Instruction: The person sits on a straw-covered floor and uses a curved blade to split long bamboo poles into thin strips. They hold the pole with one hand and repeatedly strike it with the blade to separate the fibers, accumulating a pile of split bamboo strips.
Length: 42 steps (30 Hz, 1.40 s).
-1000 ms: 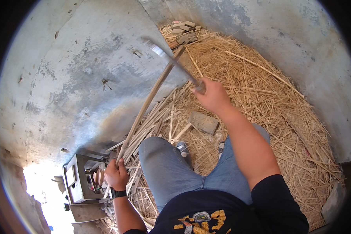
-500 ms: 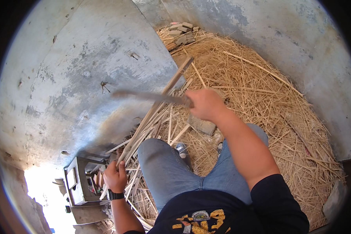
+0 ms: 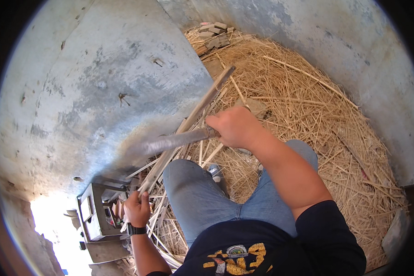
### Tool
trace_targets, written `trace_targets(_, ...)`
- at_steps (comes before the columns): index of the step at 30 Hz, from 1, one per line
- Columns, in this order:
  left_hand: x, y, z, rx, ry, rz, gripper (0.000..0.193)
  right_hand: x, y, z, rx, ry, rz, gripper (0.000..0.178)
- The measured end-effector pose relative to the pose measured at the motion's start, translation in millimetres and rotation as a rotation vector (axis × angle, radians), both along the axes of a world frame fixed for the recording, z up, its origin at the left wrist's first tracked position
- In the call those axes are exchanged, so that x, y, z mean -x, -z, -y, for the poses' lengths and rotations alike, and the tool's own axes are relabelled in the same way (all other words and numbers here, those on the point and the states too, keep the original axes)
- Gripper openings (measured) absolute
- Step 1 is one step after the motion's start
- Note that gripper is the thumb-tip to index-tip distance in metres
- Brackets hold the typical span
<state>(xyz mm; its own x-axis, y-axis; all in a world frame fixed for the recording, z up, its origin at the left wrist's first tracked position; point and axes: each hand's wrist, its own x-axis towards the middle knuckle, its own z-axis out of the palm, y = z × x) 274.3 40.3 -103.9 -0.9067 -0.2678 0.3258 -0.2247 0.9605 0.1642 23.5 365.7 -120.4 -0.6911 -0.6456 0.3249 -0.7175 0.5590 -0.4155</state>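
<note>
Two bare hands show in the head view, the only one. The left hand (image 3: 137,209), low on the left, is closed around the near end of a long wooden stick (image 3: 202,108), with the thumb up along it. The stick slants away up and to the right, its far end over the straw (image 3: 308,106). The right hand (image 3: 237,128), near the middle, is clenched in a fist around the handle of a long knife (image 3: 170,142). The blade points left and crosses in front of the stick; its tip is blurred, and I cannot tell whether blade and stick touch.

A dark watch (image 3: 137,229) sits on the left wrist. Thin wood strips (image 3: 160,216) lie heaped between the left hand and the blue jeans (image 3: 188,188). A boxy grey stand (image 3: 93,221) is just left of that hand. Bricks (image 3: 215,33) are piled at the far edge of the straw, beside the worn, pale wall (image 3: 92,83).
</note>
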Motion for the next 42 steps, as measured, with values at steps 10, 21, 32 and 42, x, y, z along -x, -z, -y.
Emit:
trace_targets(10,-7,12,14,-0.068,0.011,0.001,0.047,29,21,-13,0.252,0.214,0.154,0.019)
trace_targets(21,-10,6,23,-0.033,-0.006,0.007,0.046,41,10,-32,0.311,0.291,0.323,0.021)
trace_targets(32,0,2,19,-0.043,0.036,-0.013,0.051,27,4,-22,0.081,0.099,0.205,0.019)
trace_targets(42,-8,-3,21,-0.047,0.015,-0.006,0.05,14,10,-8,0.099,0.074,0.107,0.023)
